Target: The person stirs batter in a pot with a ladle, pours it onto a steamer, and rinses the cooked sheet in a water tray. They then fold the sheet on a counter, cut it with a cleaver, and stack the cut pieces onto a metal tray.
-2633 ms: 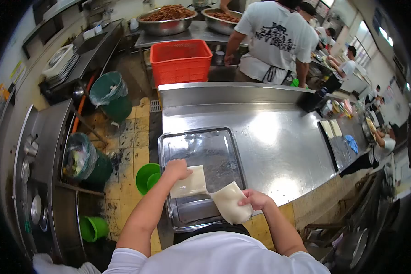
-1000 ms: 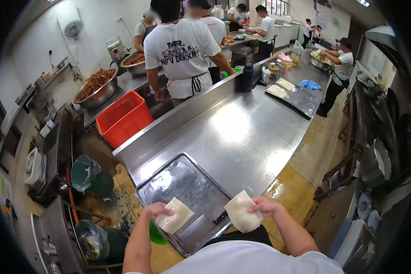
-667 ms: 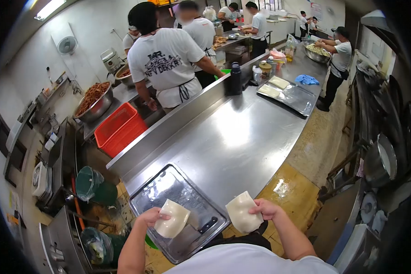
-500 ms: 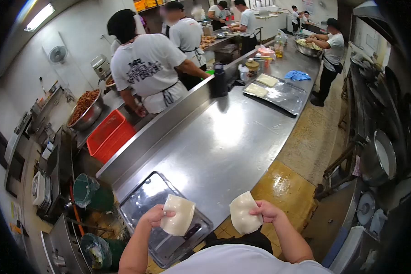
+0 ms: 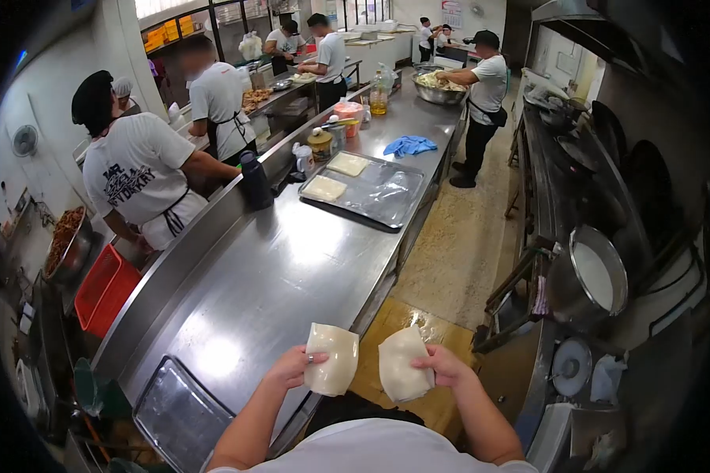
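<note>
My left hand (image 5: 292,366) grips a pale, shiny square dough sheet (image 5: 333,359) by its left edge, thumb on top. In my right hand (image 5: 447,366) is a second dough sheet (image 5: 402,364), pinched at its right edge. Both pieces hang in front of my body, apart from each other, past the front edge of the steel table (image 5: 244,292). A dark oiled tray (image 5: 183,418) lies at the near left of the table, partly behind my left forearm. Farther along, another tray (image 5: 386,193) carries two similar dough squares (image 5: 323,188) on its left side.
A dark bottle (image 5: 255,181), jars (image 5: 320,144) and a blue cloth (image 5: 410,145) stand or lie along the table. A co-worker (image 5: 485,102) handles a large bowl (image 5: 440,89) at the far end. To the right are a big pot (image 5: 596,268) and stoves.
My view has turned right, so the table and trays appear farther left. Both dough sheets stay in my hands and are now slightly closer together.
</note>
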{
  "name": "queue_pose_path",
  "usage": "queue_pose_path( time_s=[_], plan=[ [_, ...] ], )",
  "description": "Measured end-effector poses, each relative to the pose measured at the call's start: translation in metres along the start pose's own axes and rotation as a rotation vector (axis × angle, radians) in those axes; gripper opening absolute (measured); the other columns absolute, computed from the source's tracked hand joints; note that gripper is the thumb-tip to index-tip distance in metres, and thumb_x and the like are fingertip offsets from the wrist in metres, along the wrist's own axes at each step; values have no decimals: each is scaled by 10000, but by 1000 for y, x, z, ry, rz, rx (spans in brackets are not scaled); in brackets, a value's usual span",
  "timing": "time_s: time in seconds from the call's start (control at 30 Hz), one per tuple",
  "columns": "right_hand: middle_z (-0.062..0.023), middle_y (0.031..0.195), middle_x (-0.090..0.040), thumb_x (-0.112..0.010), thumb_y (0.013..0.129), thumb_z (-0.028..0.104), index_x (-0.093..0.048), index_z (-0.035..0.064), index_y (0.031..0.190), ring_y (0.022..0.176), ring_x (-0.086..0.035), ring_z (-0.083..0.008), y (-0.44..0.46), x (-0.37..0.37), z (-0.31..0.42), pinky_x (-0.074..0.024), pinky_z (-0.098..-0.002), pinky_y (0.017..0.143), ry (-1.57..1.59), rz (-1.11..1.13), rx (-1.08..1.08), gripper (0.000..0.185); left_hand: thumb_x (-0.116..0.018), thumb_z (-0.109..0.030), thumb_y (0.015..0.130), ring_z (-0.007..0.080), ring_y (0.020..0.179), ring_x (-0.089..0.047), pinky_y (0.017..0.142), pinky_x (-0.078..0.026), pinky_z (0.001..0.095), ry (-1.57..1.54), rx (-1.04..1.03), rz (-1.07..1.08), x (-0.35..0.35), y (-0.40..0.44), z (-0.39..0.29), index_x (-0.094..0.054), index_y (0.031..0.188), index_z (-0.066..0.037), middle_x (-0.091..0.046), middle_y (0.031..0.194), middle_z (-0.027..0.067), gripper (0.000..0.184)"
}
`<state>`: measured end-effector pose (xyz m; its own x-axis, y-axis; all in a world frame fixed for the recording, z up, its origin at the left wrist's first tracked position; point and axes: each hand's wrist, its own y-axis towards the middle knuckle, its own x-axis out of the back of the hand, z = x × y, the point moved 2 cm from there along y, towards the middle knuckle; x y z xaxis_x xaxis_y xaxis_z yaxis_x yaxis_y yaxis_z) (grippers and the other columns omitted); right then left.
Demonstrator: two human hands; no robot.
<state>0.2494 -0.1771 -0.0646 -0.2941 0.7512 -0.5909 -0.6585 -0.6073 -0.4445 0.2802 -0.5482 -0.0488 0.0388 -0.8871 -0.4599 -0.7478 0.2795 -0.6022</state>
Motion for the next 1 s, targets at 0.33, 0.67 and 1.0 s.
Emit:
queue_pose_path(
  time_s=[0.33, 0.67, 1.0],
  plan=[
    [-152, 1252, -695, -742, 902, 33, -582, -49, 1357, 1114, -709, -285, 56, 87, 124, -577, -448, 982, 53, -66, 61, 488, -727, -39, 937, 308, 1097, -709, 969, -592, 509, -2, 44, 49, -70, 168, -80, -637, 1281, 48, -708, 1211, 157, 367],
    [-162, 1261, -693, -722, 918, 30, -573, -55, 1371, 1114, -709, -285, 148, 148, 298, -577, -446, 974, -21, -117, -5, 484, -713, -23, 944, 298, 1025, -733, 916, -613, 472, -8, 37, 65, -127, 328, -194, -640, 1266, 78, -717, 1168, 181, 345],
    [-159, 1256, -694, -700, 910, 10, -580, -53, 1359, 1098, -714, -284, 258, 233, 426, -584, -445, 962, -63, 16, -66, 469, -749, -51, 927, 292, 1054, -725, 915, -617, 471, -117, -123, -70, -155, 414, -264, -639, 1260, 76, -710, 1194, 169, 373]
  ],
)
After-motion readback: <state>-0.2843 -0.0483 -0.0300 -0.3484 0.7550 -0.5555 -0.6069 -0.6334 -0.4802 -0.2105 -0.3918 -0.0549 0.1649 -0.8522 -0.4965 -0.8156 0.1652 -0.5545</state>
